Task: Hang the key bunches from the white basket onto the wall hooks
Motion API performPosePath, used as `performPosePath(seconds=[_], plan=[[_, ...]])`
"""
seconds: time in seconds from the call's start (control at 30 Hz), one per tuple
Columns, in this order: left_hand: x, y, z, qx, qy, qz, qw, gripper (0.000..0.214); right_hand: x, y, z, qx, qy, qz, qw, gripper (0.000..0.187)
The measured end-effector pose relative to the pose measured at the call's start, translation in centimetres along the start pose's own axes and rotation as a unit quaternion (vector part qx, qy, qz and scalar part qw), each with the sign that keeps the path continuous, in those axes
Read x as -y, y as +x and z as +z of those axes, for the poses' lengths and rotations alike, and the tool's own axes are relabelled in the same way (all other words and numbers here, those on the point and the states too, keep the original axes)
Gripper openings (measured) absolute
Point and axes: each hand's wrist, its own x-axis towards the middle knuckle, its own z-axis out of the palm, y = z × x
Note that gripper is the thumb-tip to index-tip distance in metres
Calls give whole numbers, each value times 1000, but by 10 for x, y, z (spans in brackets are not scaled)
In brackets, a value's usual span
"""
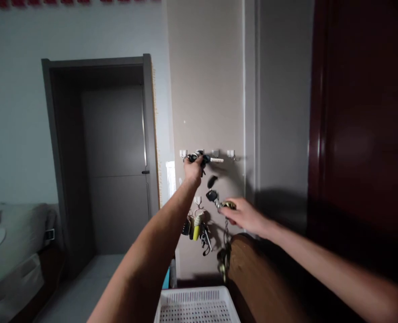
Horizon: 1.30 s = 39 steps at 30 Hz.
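Note:
My left hand (pixel 193 168) is closed round a bunch of keys (pixel 205 159) at the upper row of white wall hooks (pixel 231 154). Whether those keys hang on a hook or only in my fingers I cannot tell. Lower and to the right, my right hand (pixel 241 211) grips another bunch of keys (pixel 212 195), a black-headed key sticking out to the left and a chain dangling beneath. From a lower hook (pixel 197 201) hangs a set of keys with a yellow tag (pixel 196 231), touched by neither hand.
A white perforated plastic basket (pixel 194 295) stands below the hooks. Close to my right arm rises a brown rounded wooden surface (pixel 253 273). A grey door (pixel 118 134) is at left, a cushioned seat (pixel 17 242) at lower left, and a dark red panel (pixel 360 112) at right.

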Motion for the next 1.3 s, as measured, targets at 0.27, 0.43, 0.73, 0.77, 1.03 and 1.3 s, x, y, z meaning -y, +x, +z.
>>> performPosePath(seconds=[0.27,0.43,0.73,0.77,1.03,1.3], plan=[[-41,-24,-28,120,16,3,993,16,-28,-47,93,227,-36,45,972,15],[13,-124,-122,191,241,-139,941,17,-64,-69,127,321,-108,82,937,12],[93,-144,-190,181,545,-187,797,22,-77,12,93,-24,-65,112,991,20],[96,-128,-183,133,536,-171,816,27,-76,23,90,-82,-90,117,986,20],[126,-80,-130,-54,489,-158,856,44,-85,59,98,-104,-197,158,962,22],[101,-72,-133,-22,449,-146,881,25,-86,63,106,-136,-54,138,980,27]])
